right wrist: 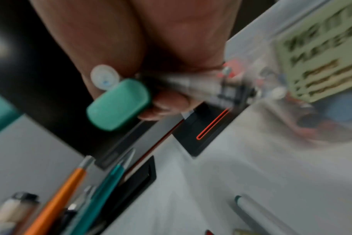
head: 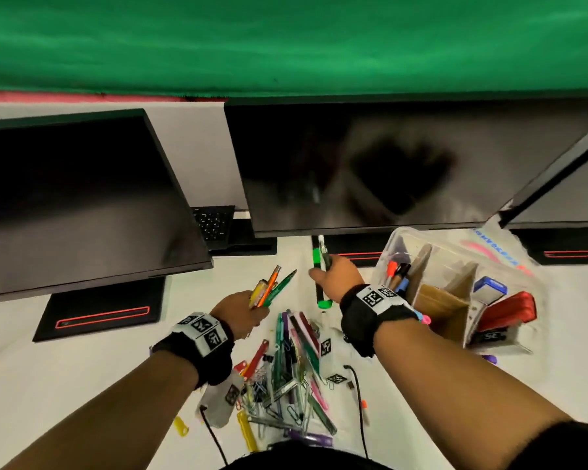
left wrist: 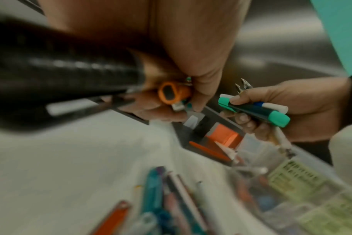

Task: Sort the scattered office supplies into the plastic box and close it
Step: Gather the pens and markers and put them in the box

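Note:
My left hand (head: 243,313) grips a bunch of pens (head: 270,286), one orange, one green and a yellowish one, above the desk left of centre. In the left wrist view the orange pen end (left wrist: 172,93) sits inside the curled fingers. My right hand (head: 336,278) holds a green-capped highlighter (head: 319,276) together with a white marker and a small metal tool, seen close up as the teal cap (right wrist: 119,105). The clear plastic box (head: 401,239) stands open at the right, with markers, cardboard dividers, a stamp and a red stapler inside.
A heap of pens, paper clips and tags (head: 286,378) lies on the white desk (head: 65,385) between my forearms. Three dark monitors (head: 370,164) stand close behind, their bases on the desk. A black cable (head: 358,401) trails near the heap.

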The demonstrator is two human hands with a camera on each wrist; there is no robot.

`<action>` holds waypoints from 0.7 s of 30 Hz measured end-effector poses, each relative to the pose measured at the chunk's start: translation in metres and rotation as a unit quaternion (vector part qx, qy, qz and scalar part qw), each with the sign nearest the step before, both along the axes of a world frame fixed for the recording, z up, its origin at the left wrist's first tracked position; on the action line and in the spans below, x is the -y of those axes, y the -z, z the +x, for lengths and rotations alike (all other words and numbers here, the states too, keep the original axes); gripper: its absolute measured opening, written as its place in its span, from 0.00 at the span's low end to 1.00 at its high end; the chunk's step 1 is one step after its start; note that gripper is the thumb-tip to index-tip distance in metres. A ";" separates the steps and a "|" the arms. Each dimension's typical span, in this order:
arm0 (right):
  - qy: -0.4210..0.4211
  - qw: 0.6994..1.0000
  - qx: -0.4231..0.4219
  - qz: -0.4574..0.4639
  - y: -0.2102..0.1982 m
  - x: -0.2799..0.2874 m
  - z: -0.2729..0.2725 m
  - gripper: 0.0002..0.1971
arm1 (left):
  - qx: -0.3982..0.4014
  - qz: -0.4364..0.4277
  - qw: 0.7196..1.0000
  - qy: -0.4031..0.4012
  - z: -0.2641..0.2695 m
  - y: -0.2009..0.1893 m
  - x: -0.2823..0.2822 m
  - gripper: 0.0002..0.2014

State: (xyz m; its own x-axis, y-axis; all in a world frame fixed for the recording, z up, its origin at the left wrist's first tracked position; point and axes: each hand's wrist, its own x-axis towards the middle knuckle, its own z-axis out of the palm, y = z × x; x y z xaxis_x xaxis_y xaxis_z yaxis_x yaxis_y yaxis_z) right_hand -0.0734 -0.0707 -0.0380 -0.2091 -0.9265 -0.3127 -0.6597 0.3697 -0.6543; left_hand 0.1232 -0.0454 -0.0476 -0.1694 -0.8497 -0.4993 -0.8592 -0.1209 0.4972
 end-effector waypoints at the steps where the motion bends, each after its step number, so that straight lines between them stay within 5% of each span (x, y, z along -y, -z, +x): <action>1: 0.039 0.998 0.042 -0.006 -0.001 -0.001 -0.010 0.16 | -0.032 0.000 0.999 -0.007 -0.012 -0.005 -0.002 0.09; 6: 0.233 0.954 0.189 -0.001 -0.007 -0.018 -0.073 0.10 | -0.192 0.031 0.979 -0.062 -0.072 -0.032 -0.003 0.09; 9: 0.260 0.951 0.162 0.031 -0.021 -0.034 -0.104 0.11 | -0.269 0.065 0.958 -0.076 -0.106 -0.045 -0.005 0.06; 13: 0.224 0.963 0.148 0.004 -0.024 -0.032 -0.121 0.19 | -0.264 0.067 0.961 -0.055 -0.138 -0.053 -0.004 0.07; 21: 0.134 0.984 0.104 -0.045 -0.034 -0.055 -0.154 0.10 | -0.174 0.034 0.984 -0.017 -0.185 -0.054 0.011 0.09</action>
State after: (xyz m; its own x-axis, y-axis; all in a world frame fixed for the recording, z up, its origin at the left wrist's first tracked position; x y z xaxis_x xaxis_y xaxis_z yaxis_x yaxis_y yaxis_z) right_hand -0.2273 -0.0158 -0.0037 -0.3908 -0.8721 -0.2945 -0.3944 0.4477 -0.8025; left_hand -0.0621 -0.0566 0.0060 -0.3129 -0.8239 -0.4726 -0.6334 -0.1898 0.7502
